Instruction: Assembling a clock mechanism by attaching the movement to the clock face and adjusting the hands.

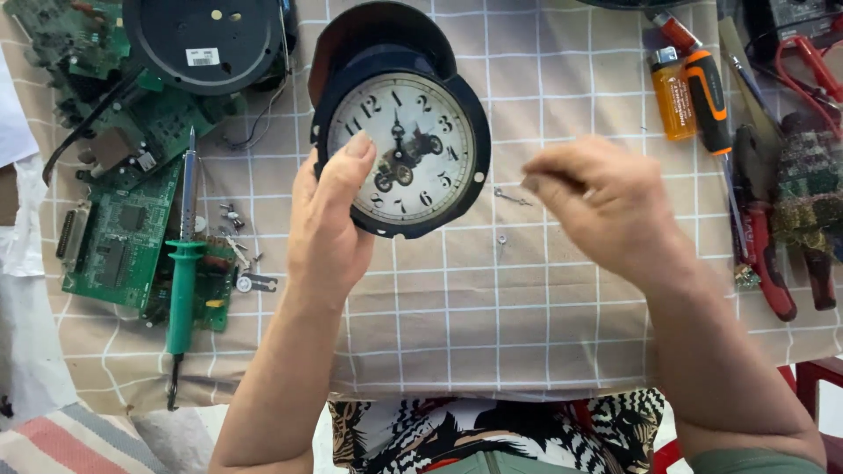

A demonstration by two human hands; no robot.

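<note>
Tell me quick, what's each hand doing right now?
Left hand: gripping the clock by its edge.
Right hand: fingers pinched together; contents cannot be told.

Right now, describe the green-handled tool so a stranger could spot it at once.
Start at the checked cloth and go to its left side, where green circuit boards lie. The soldering iron rests upright across them. It alone has a bright green handle and a thin metal tip, unlike the orange-handled screwdriver far right.

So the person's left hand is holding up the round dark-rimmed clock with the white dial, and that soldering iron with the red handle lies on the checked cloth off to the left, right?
Not quite: the soldering iron's handle is green, not red, as the head view shows. The rest holds: the left hand holds up the round dark-rimmed clock with the white dial, and the iron lies to the left on the checked beige cloth, partly over green circuit boards.
</note>
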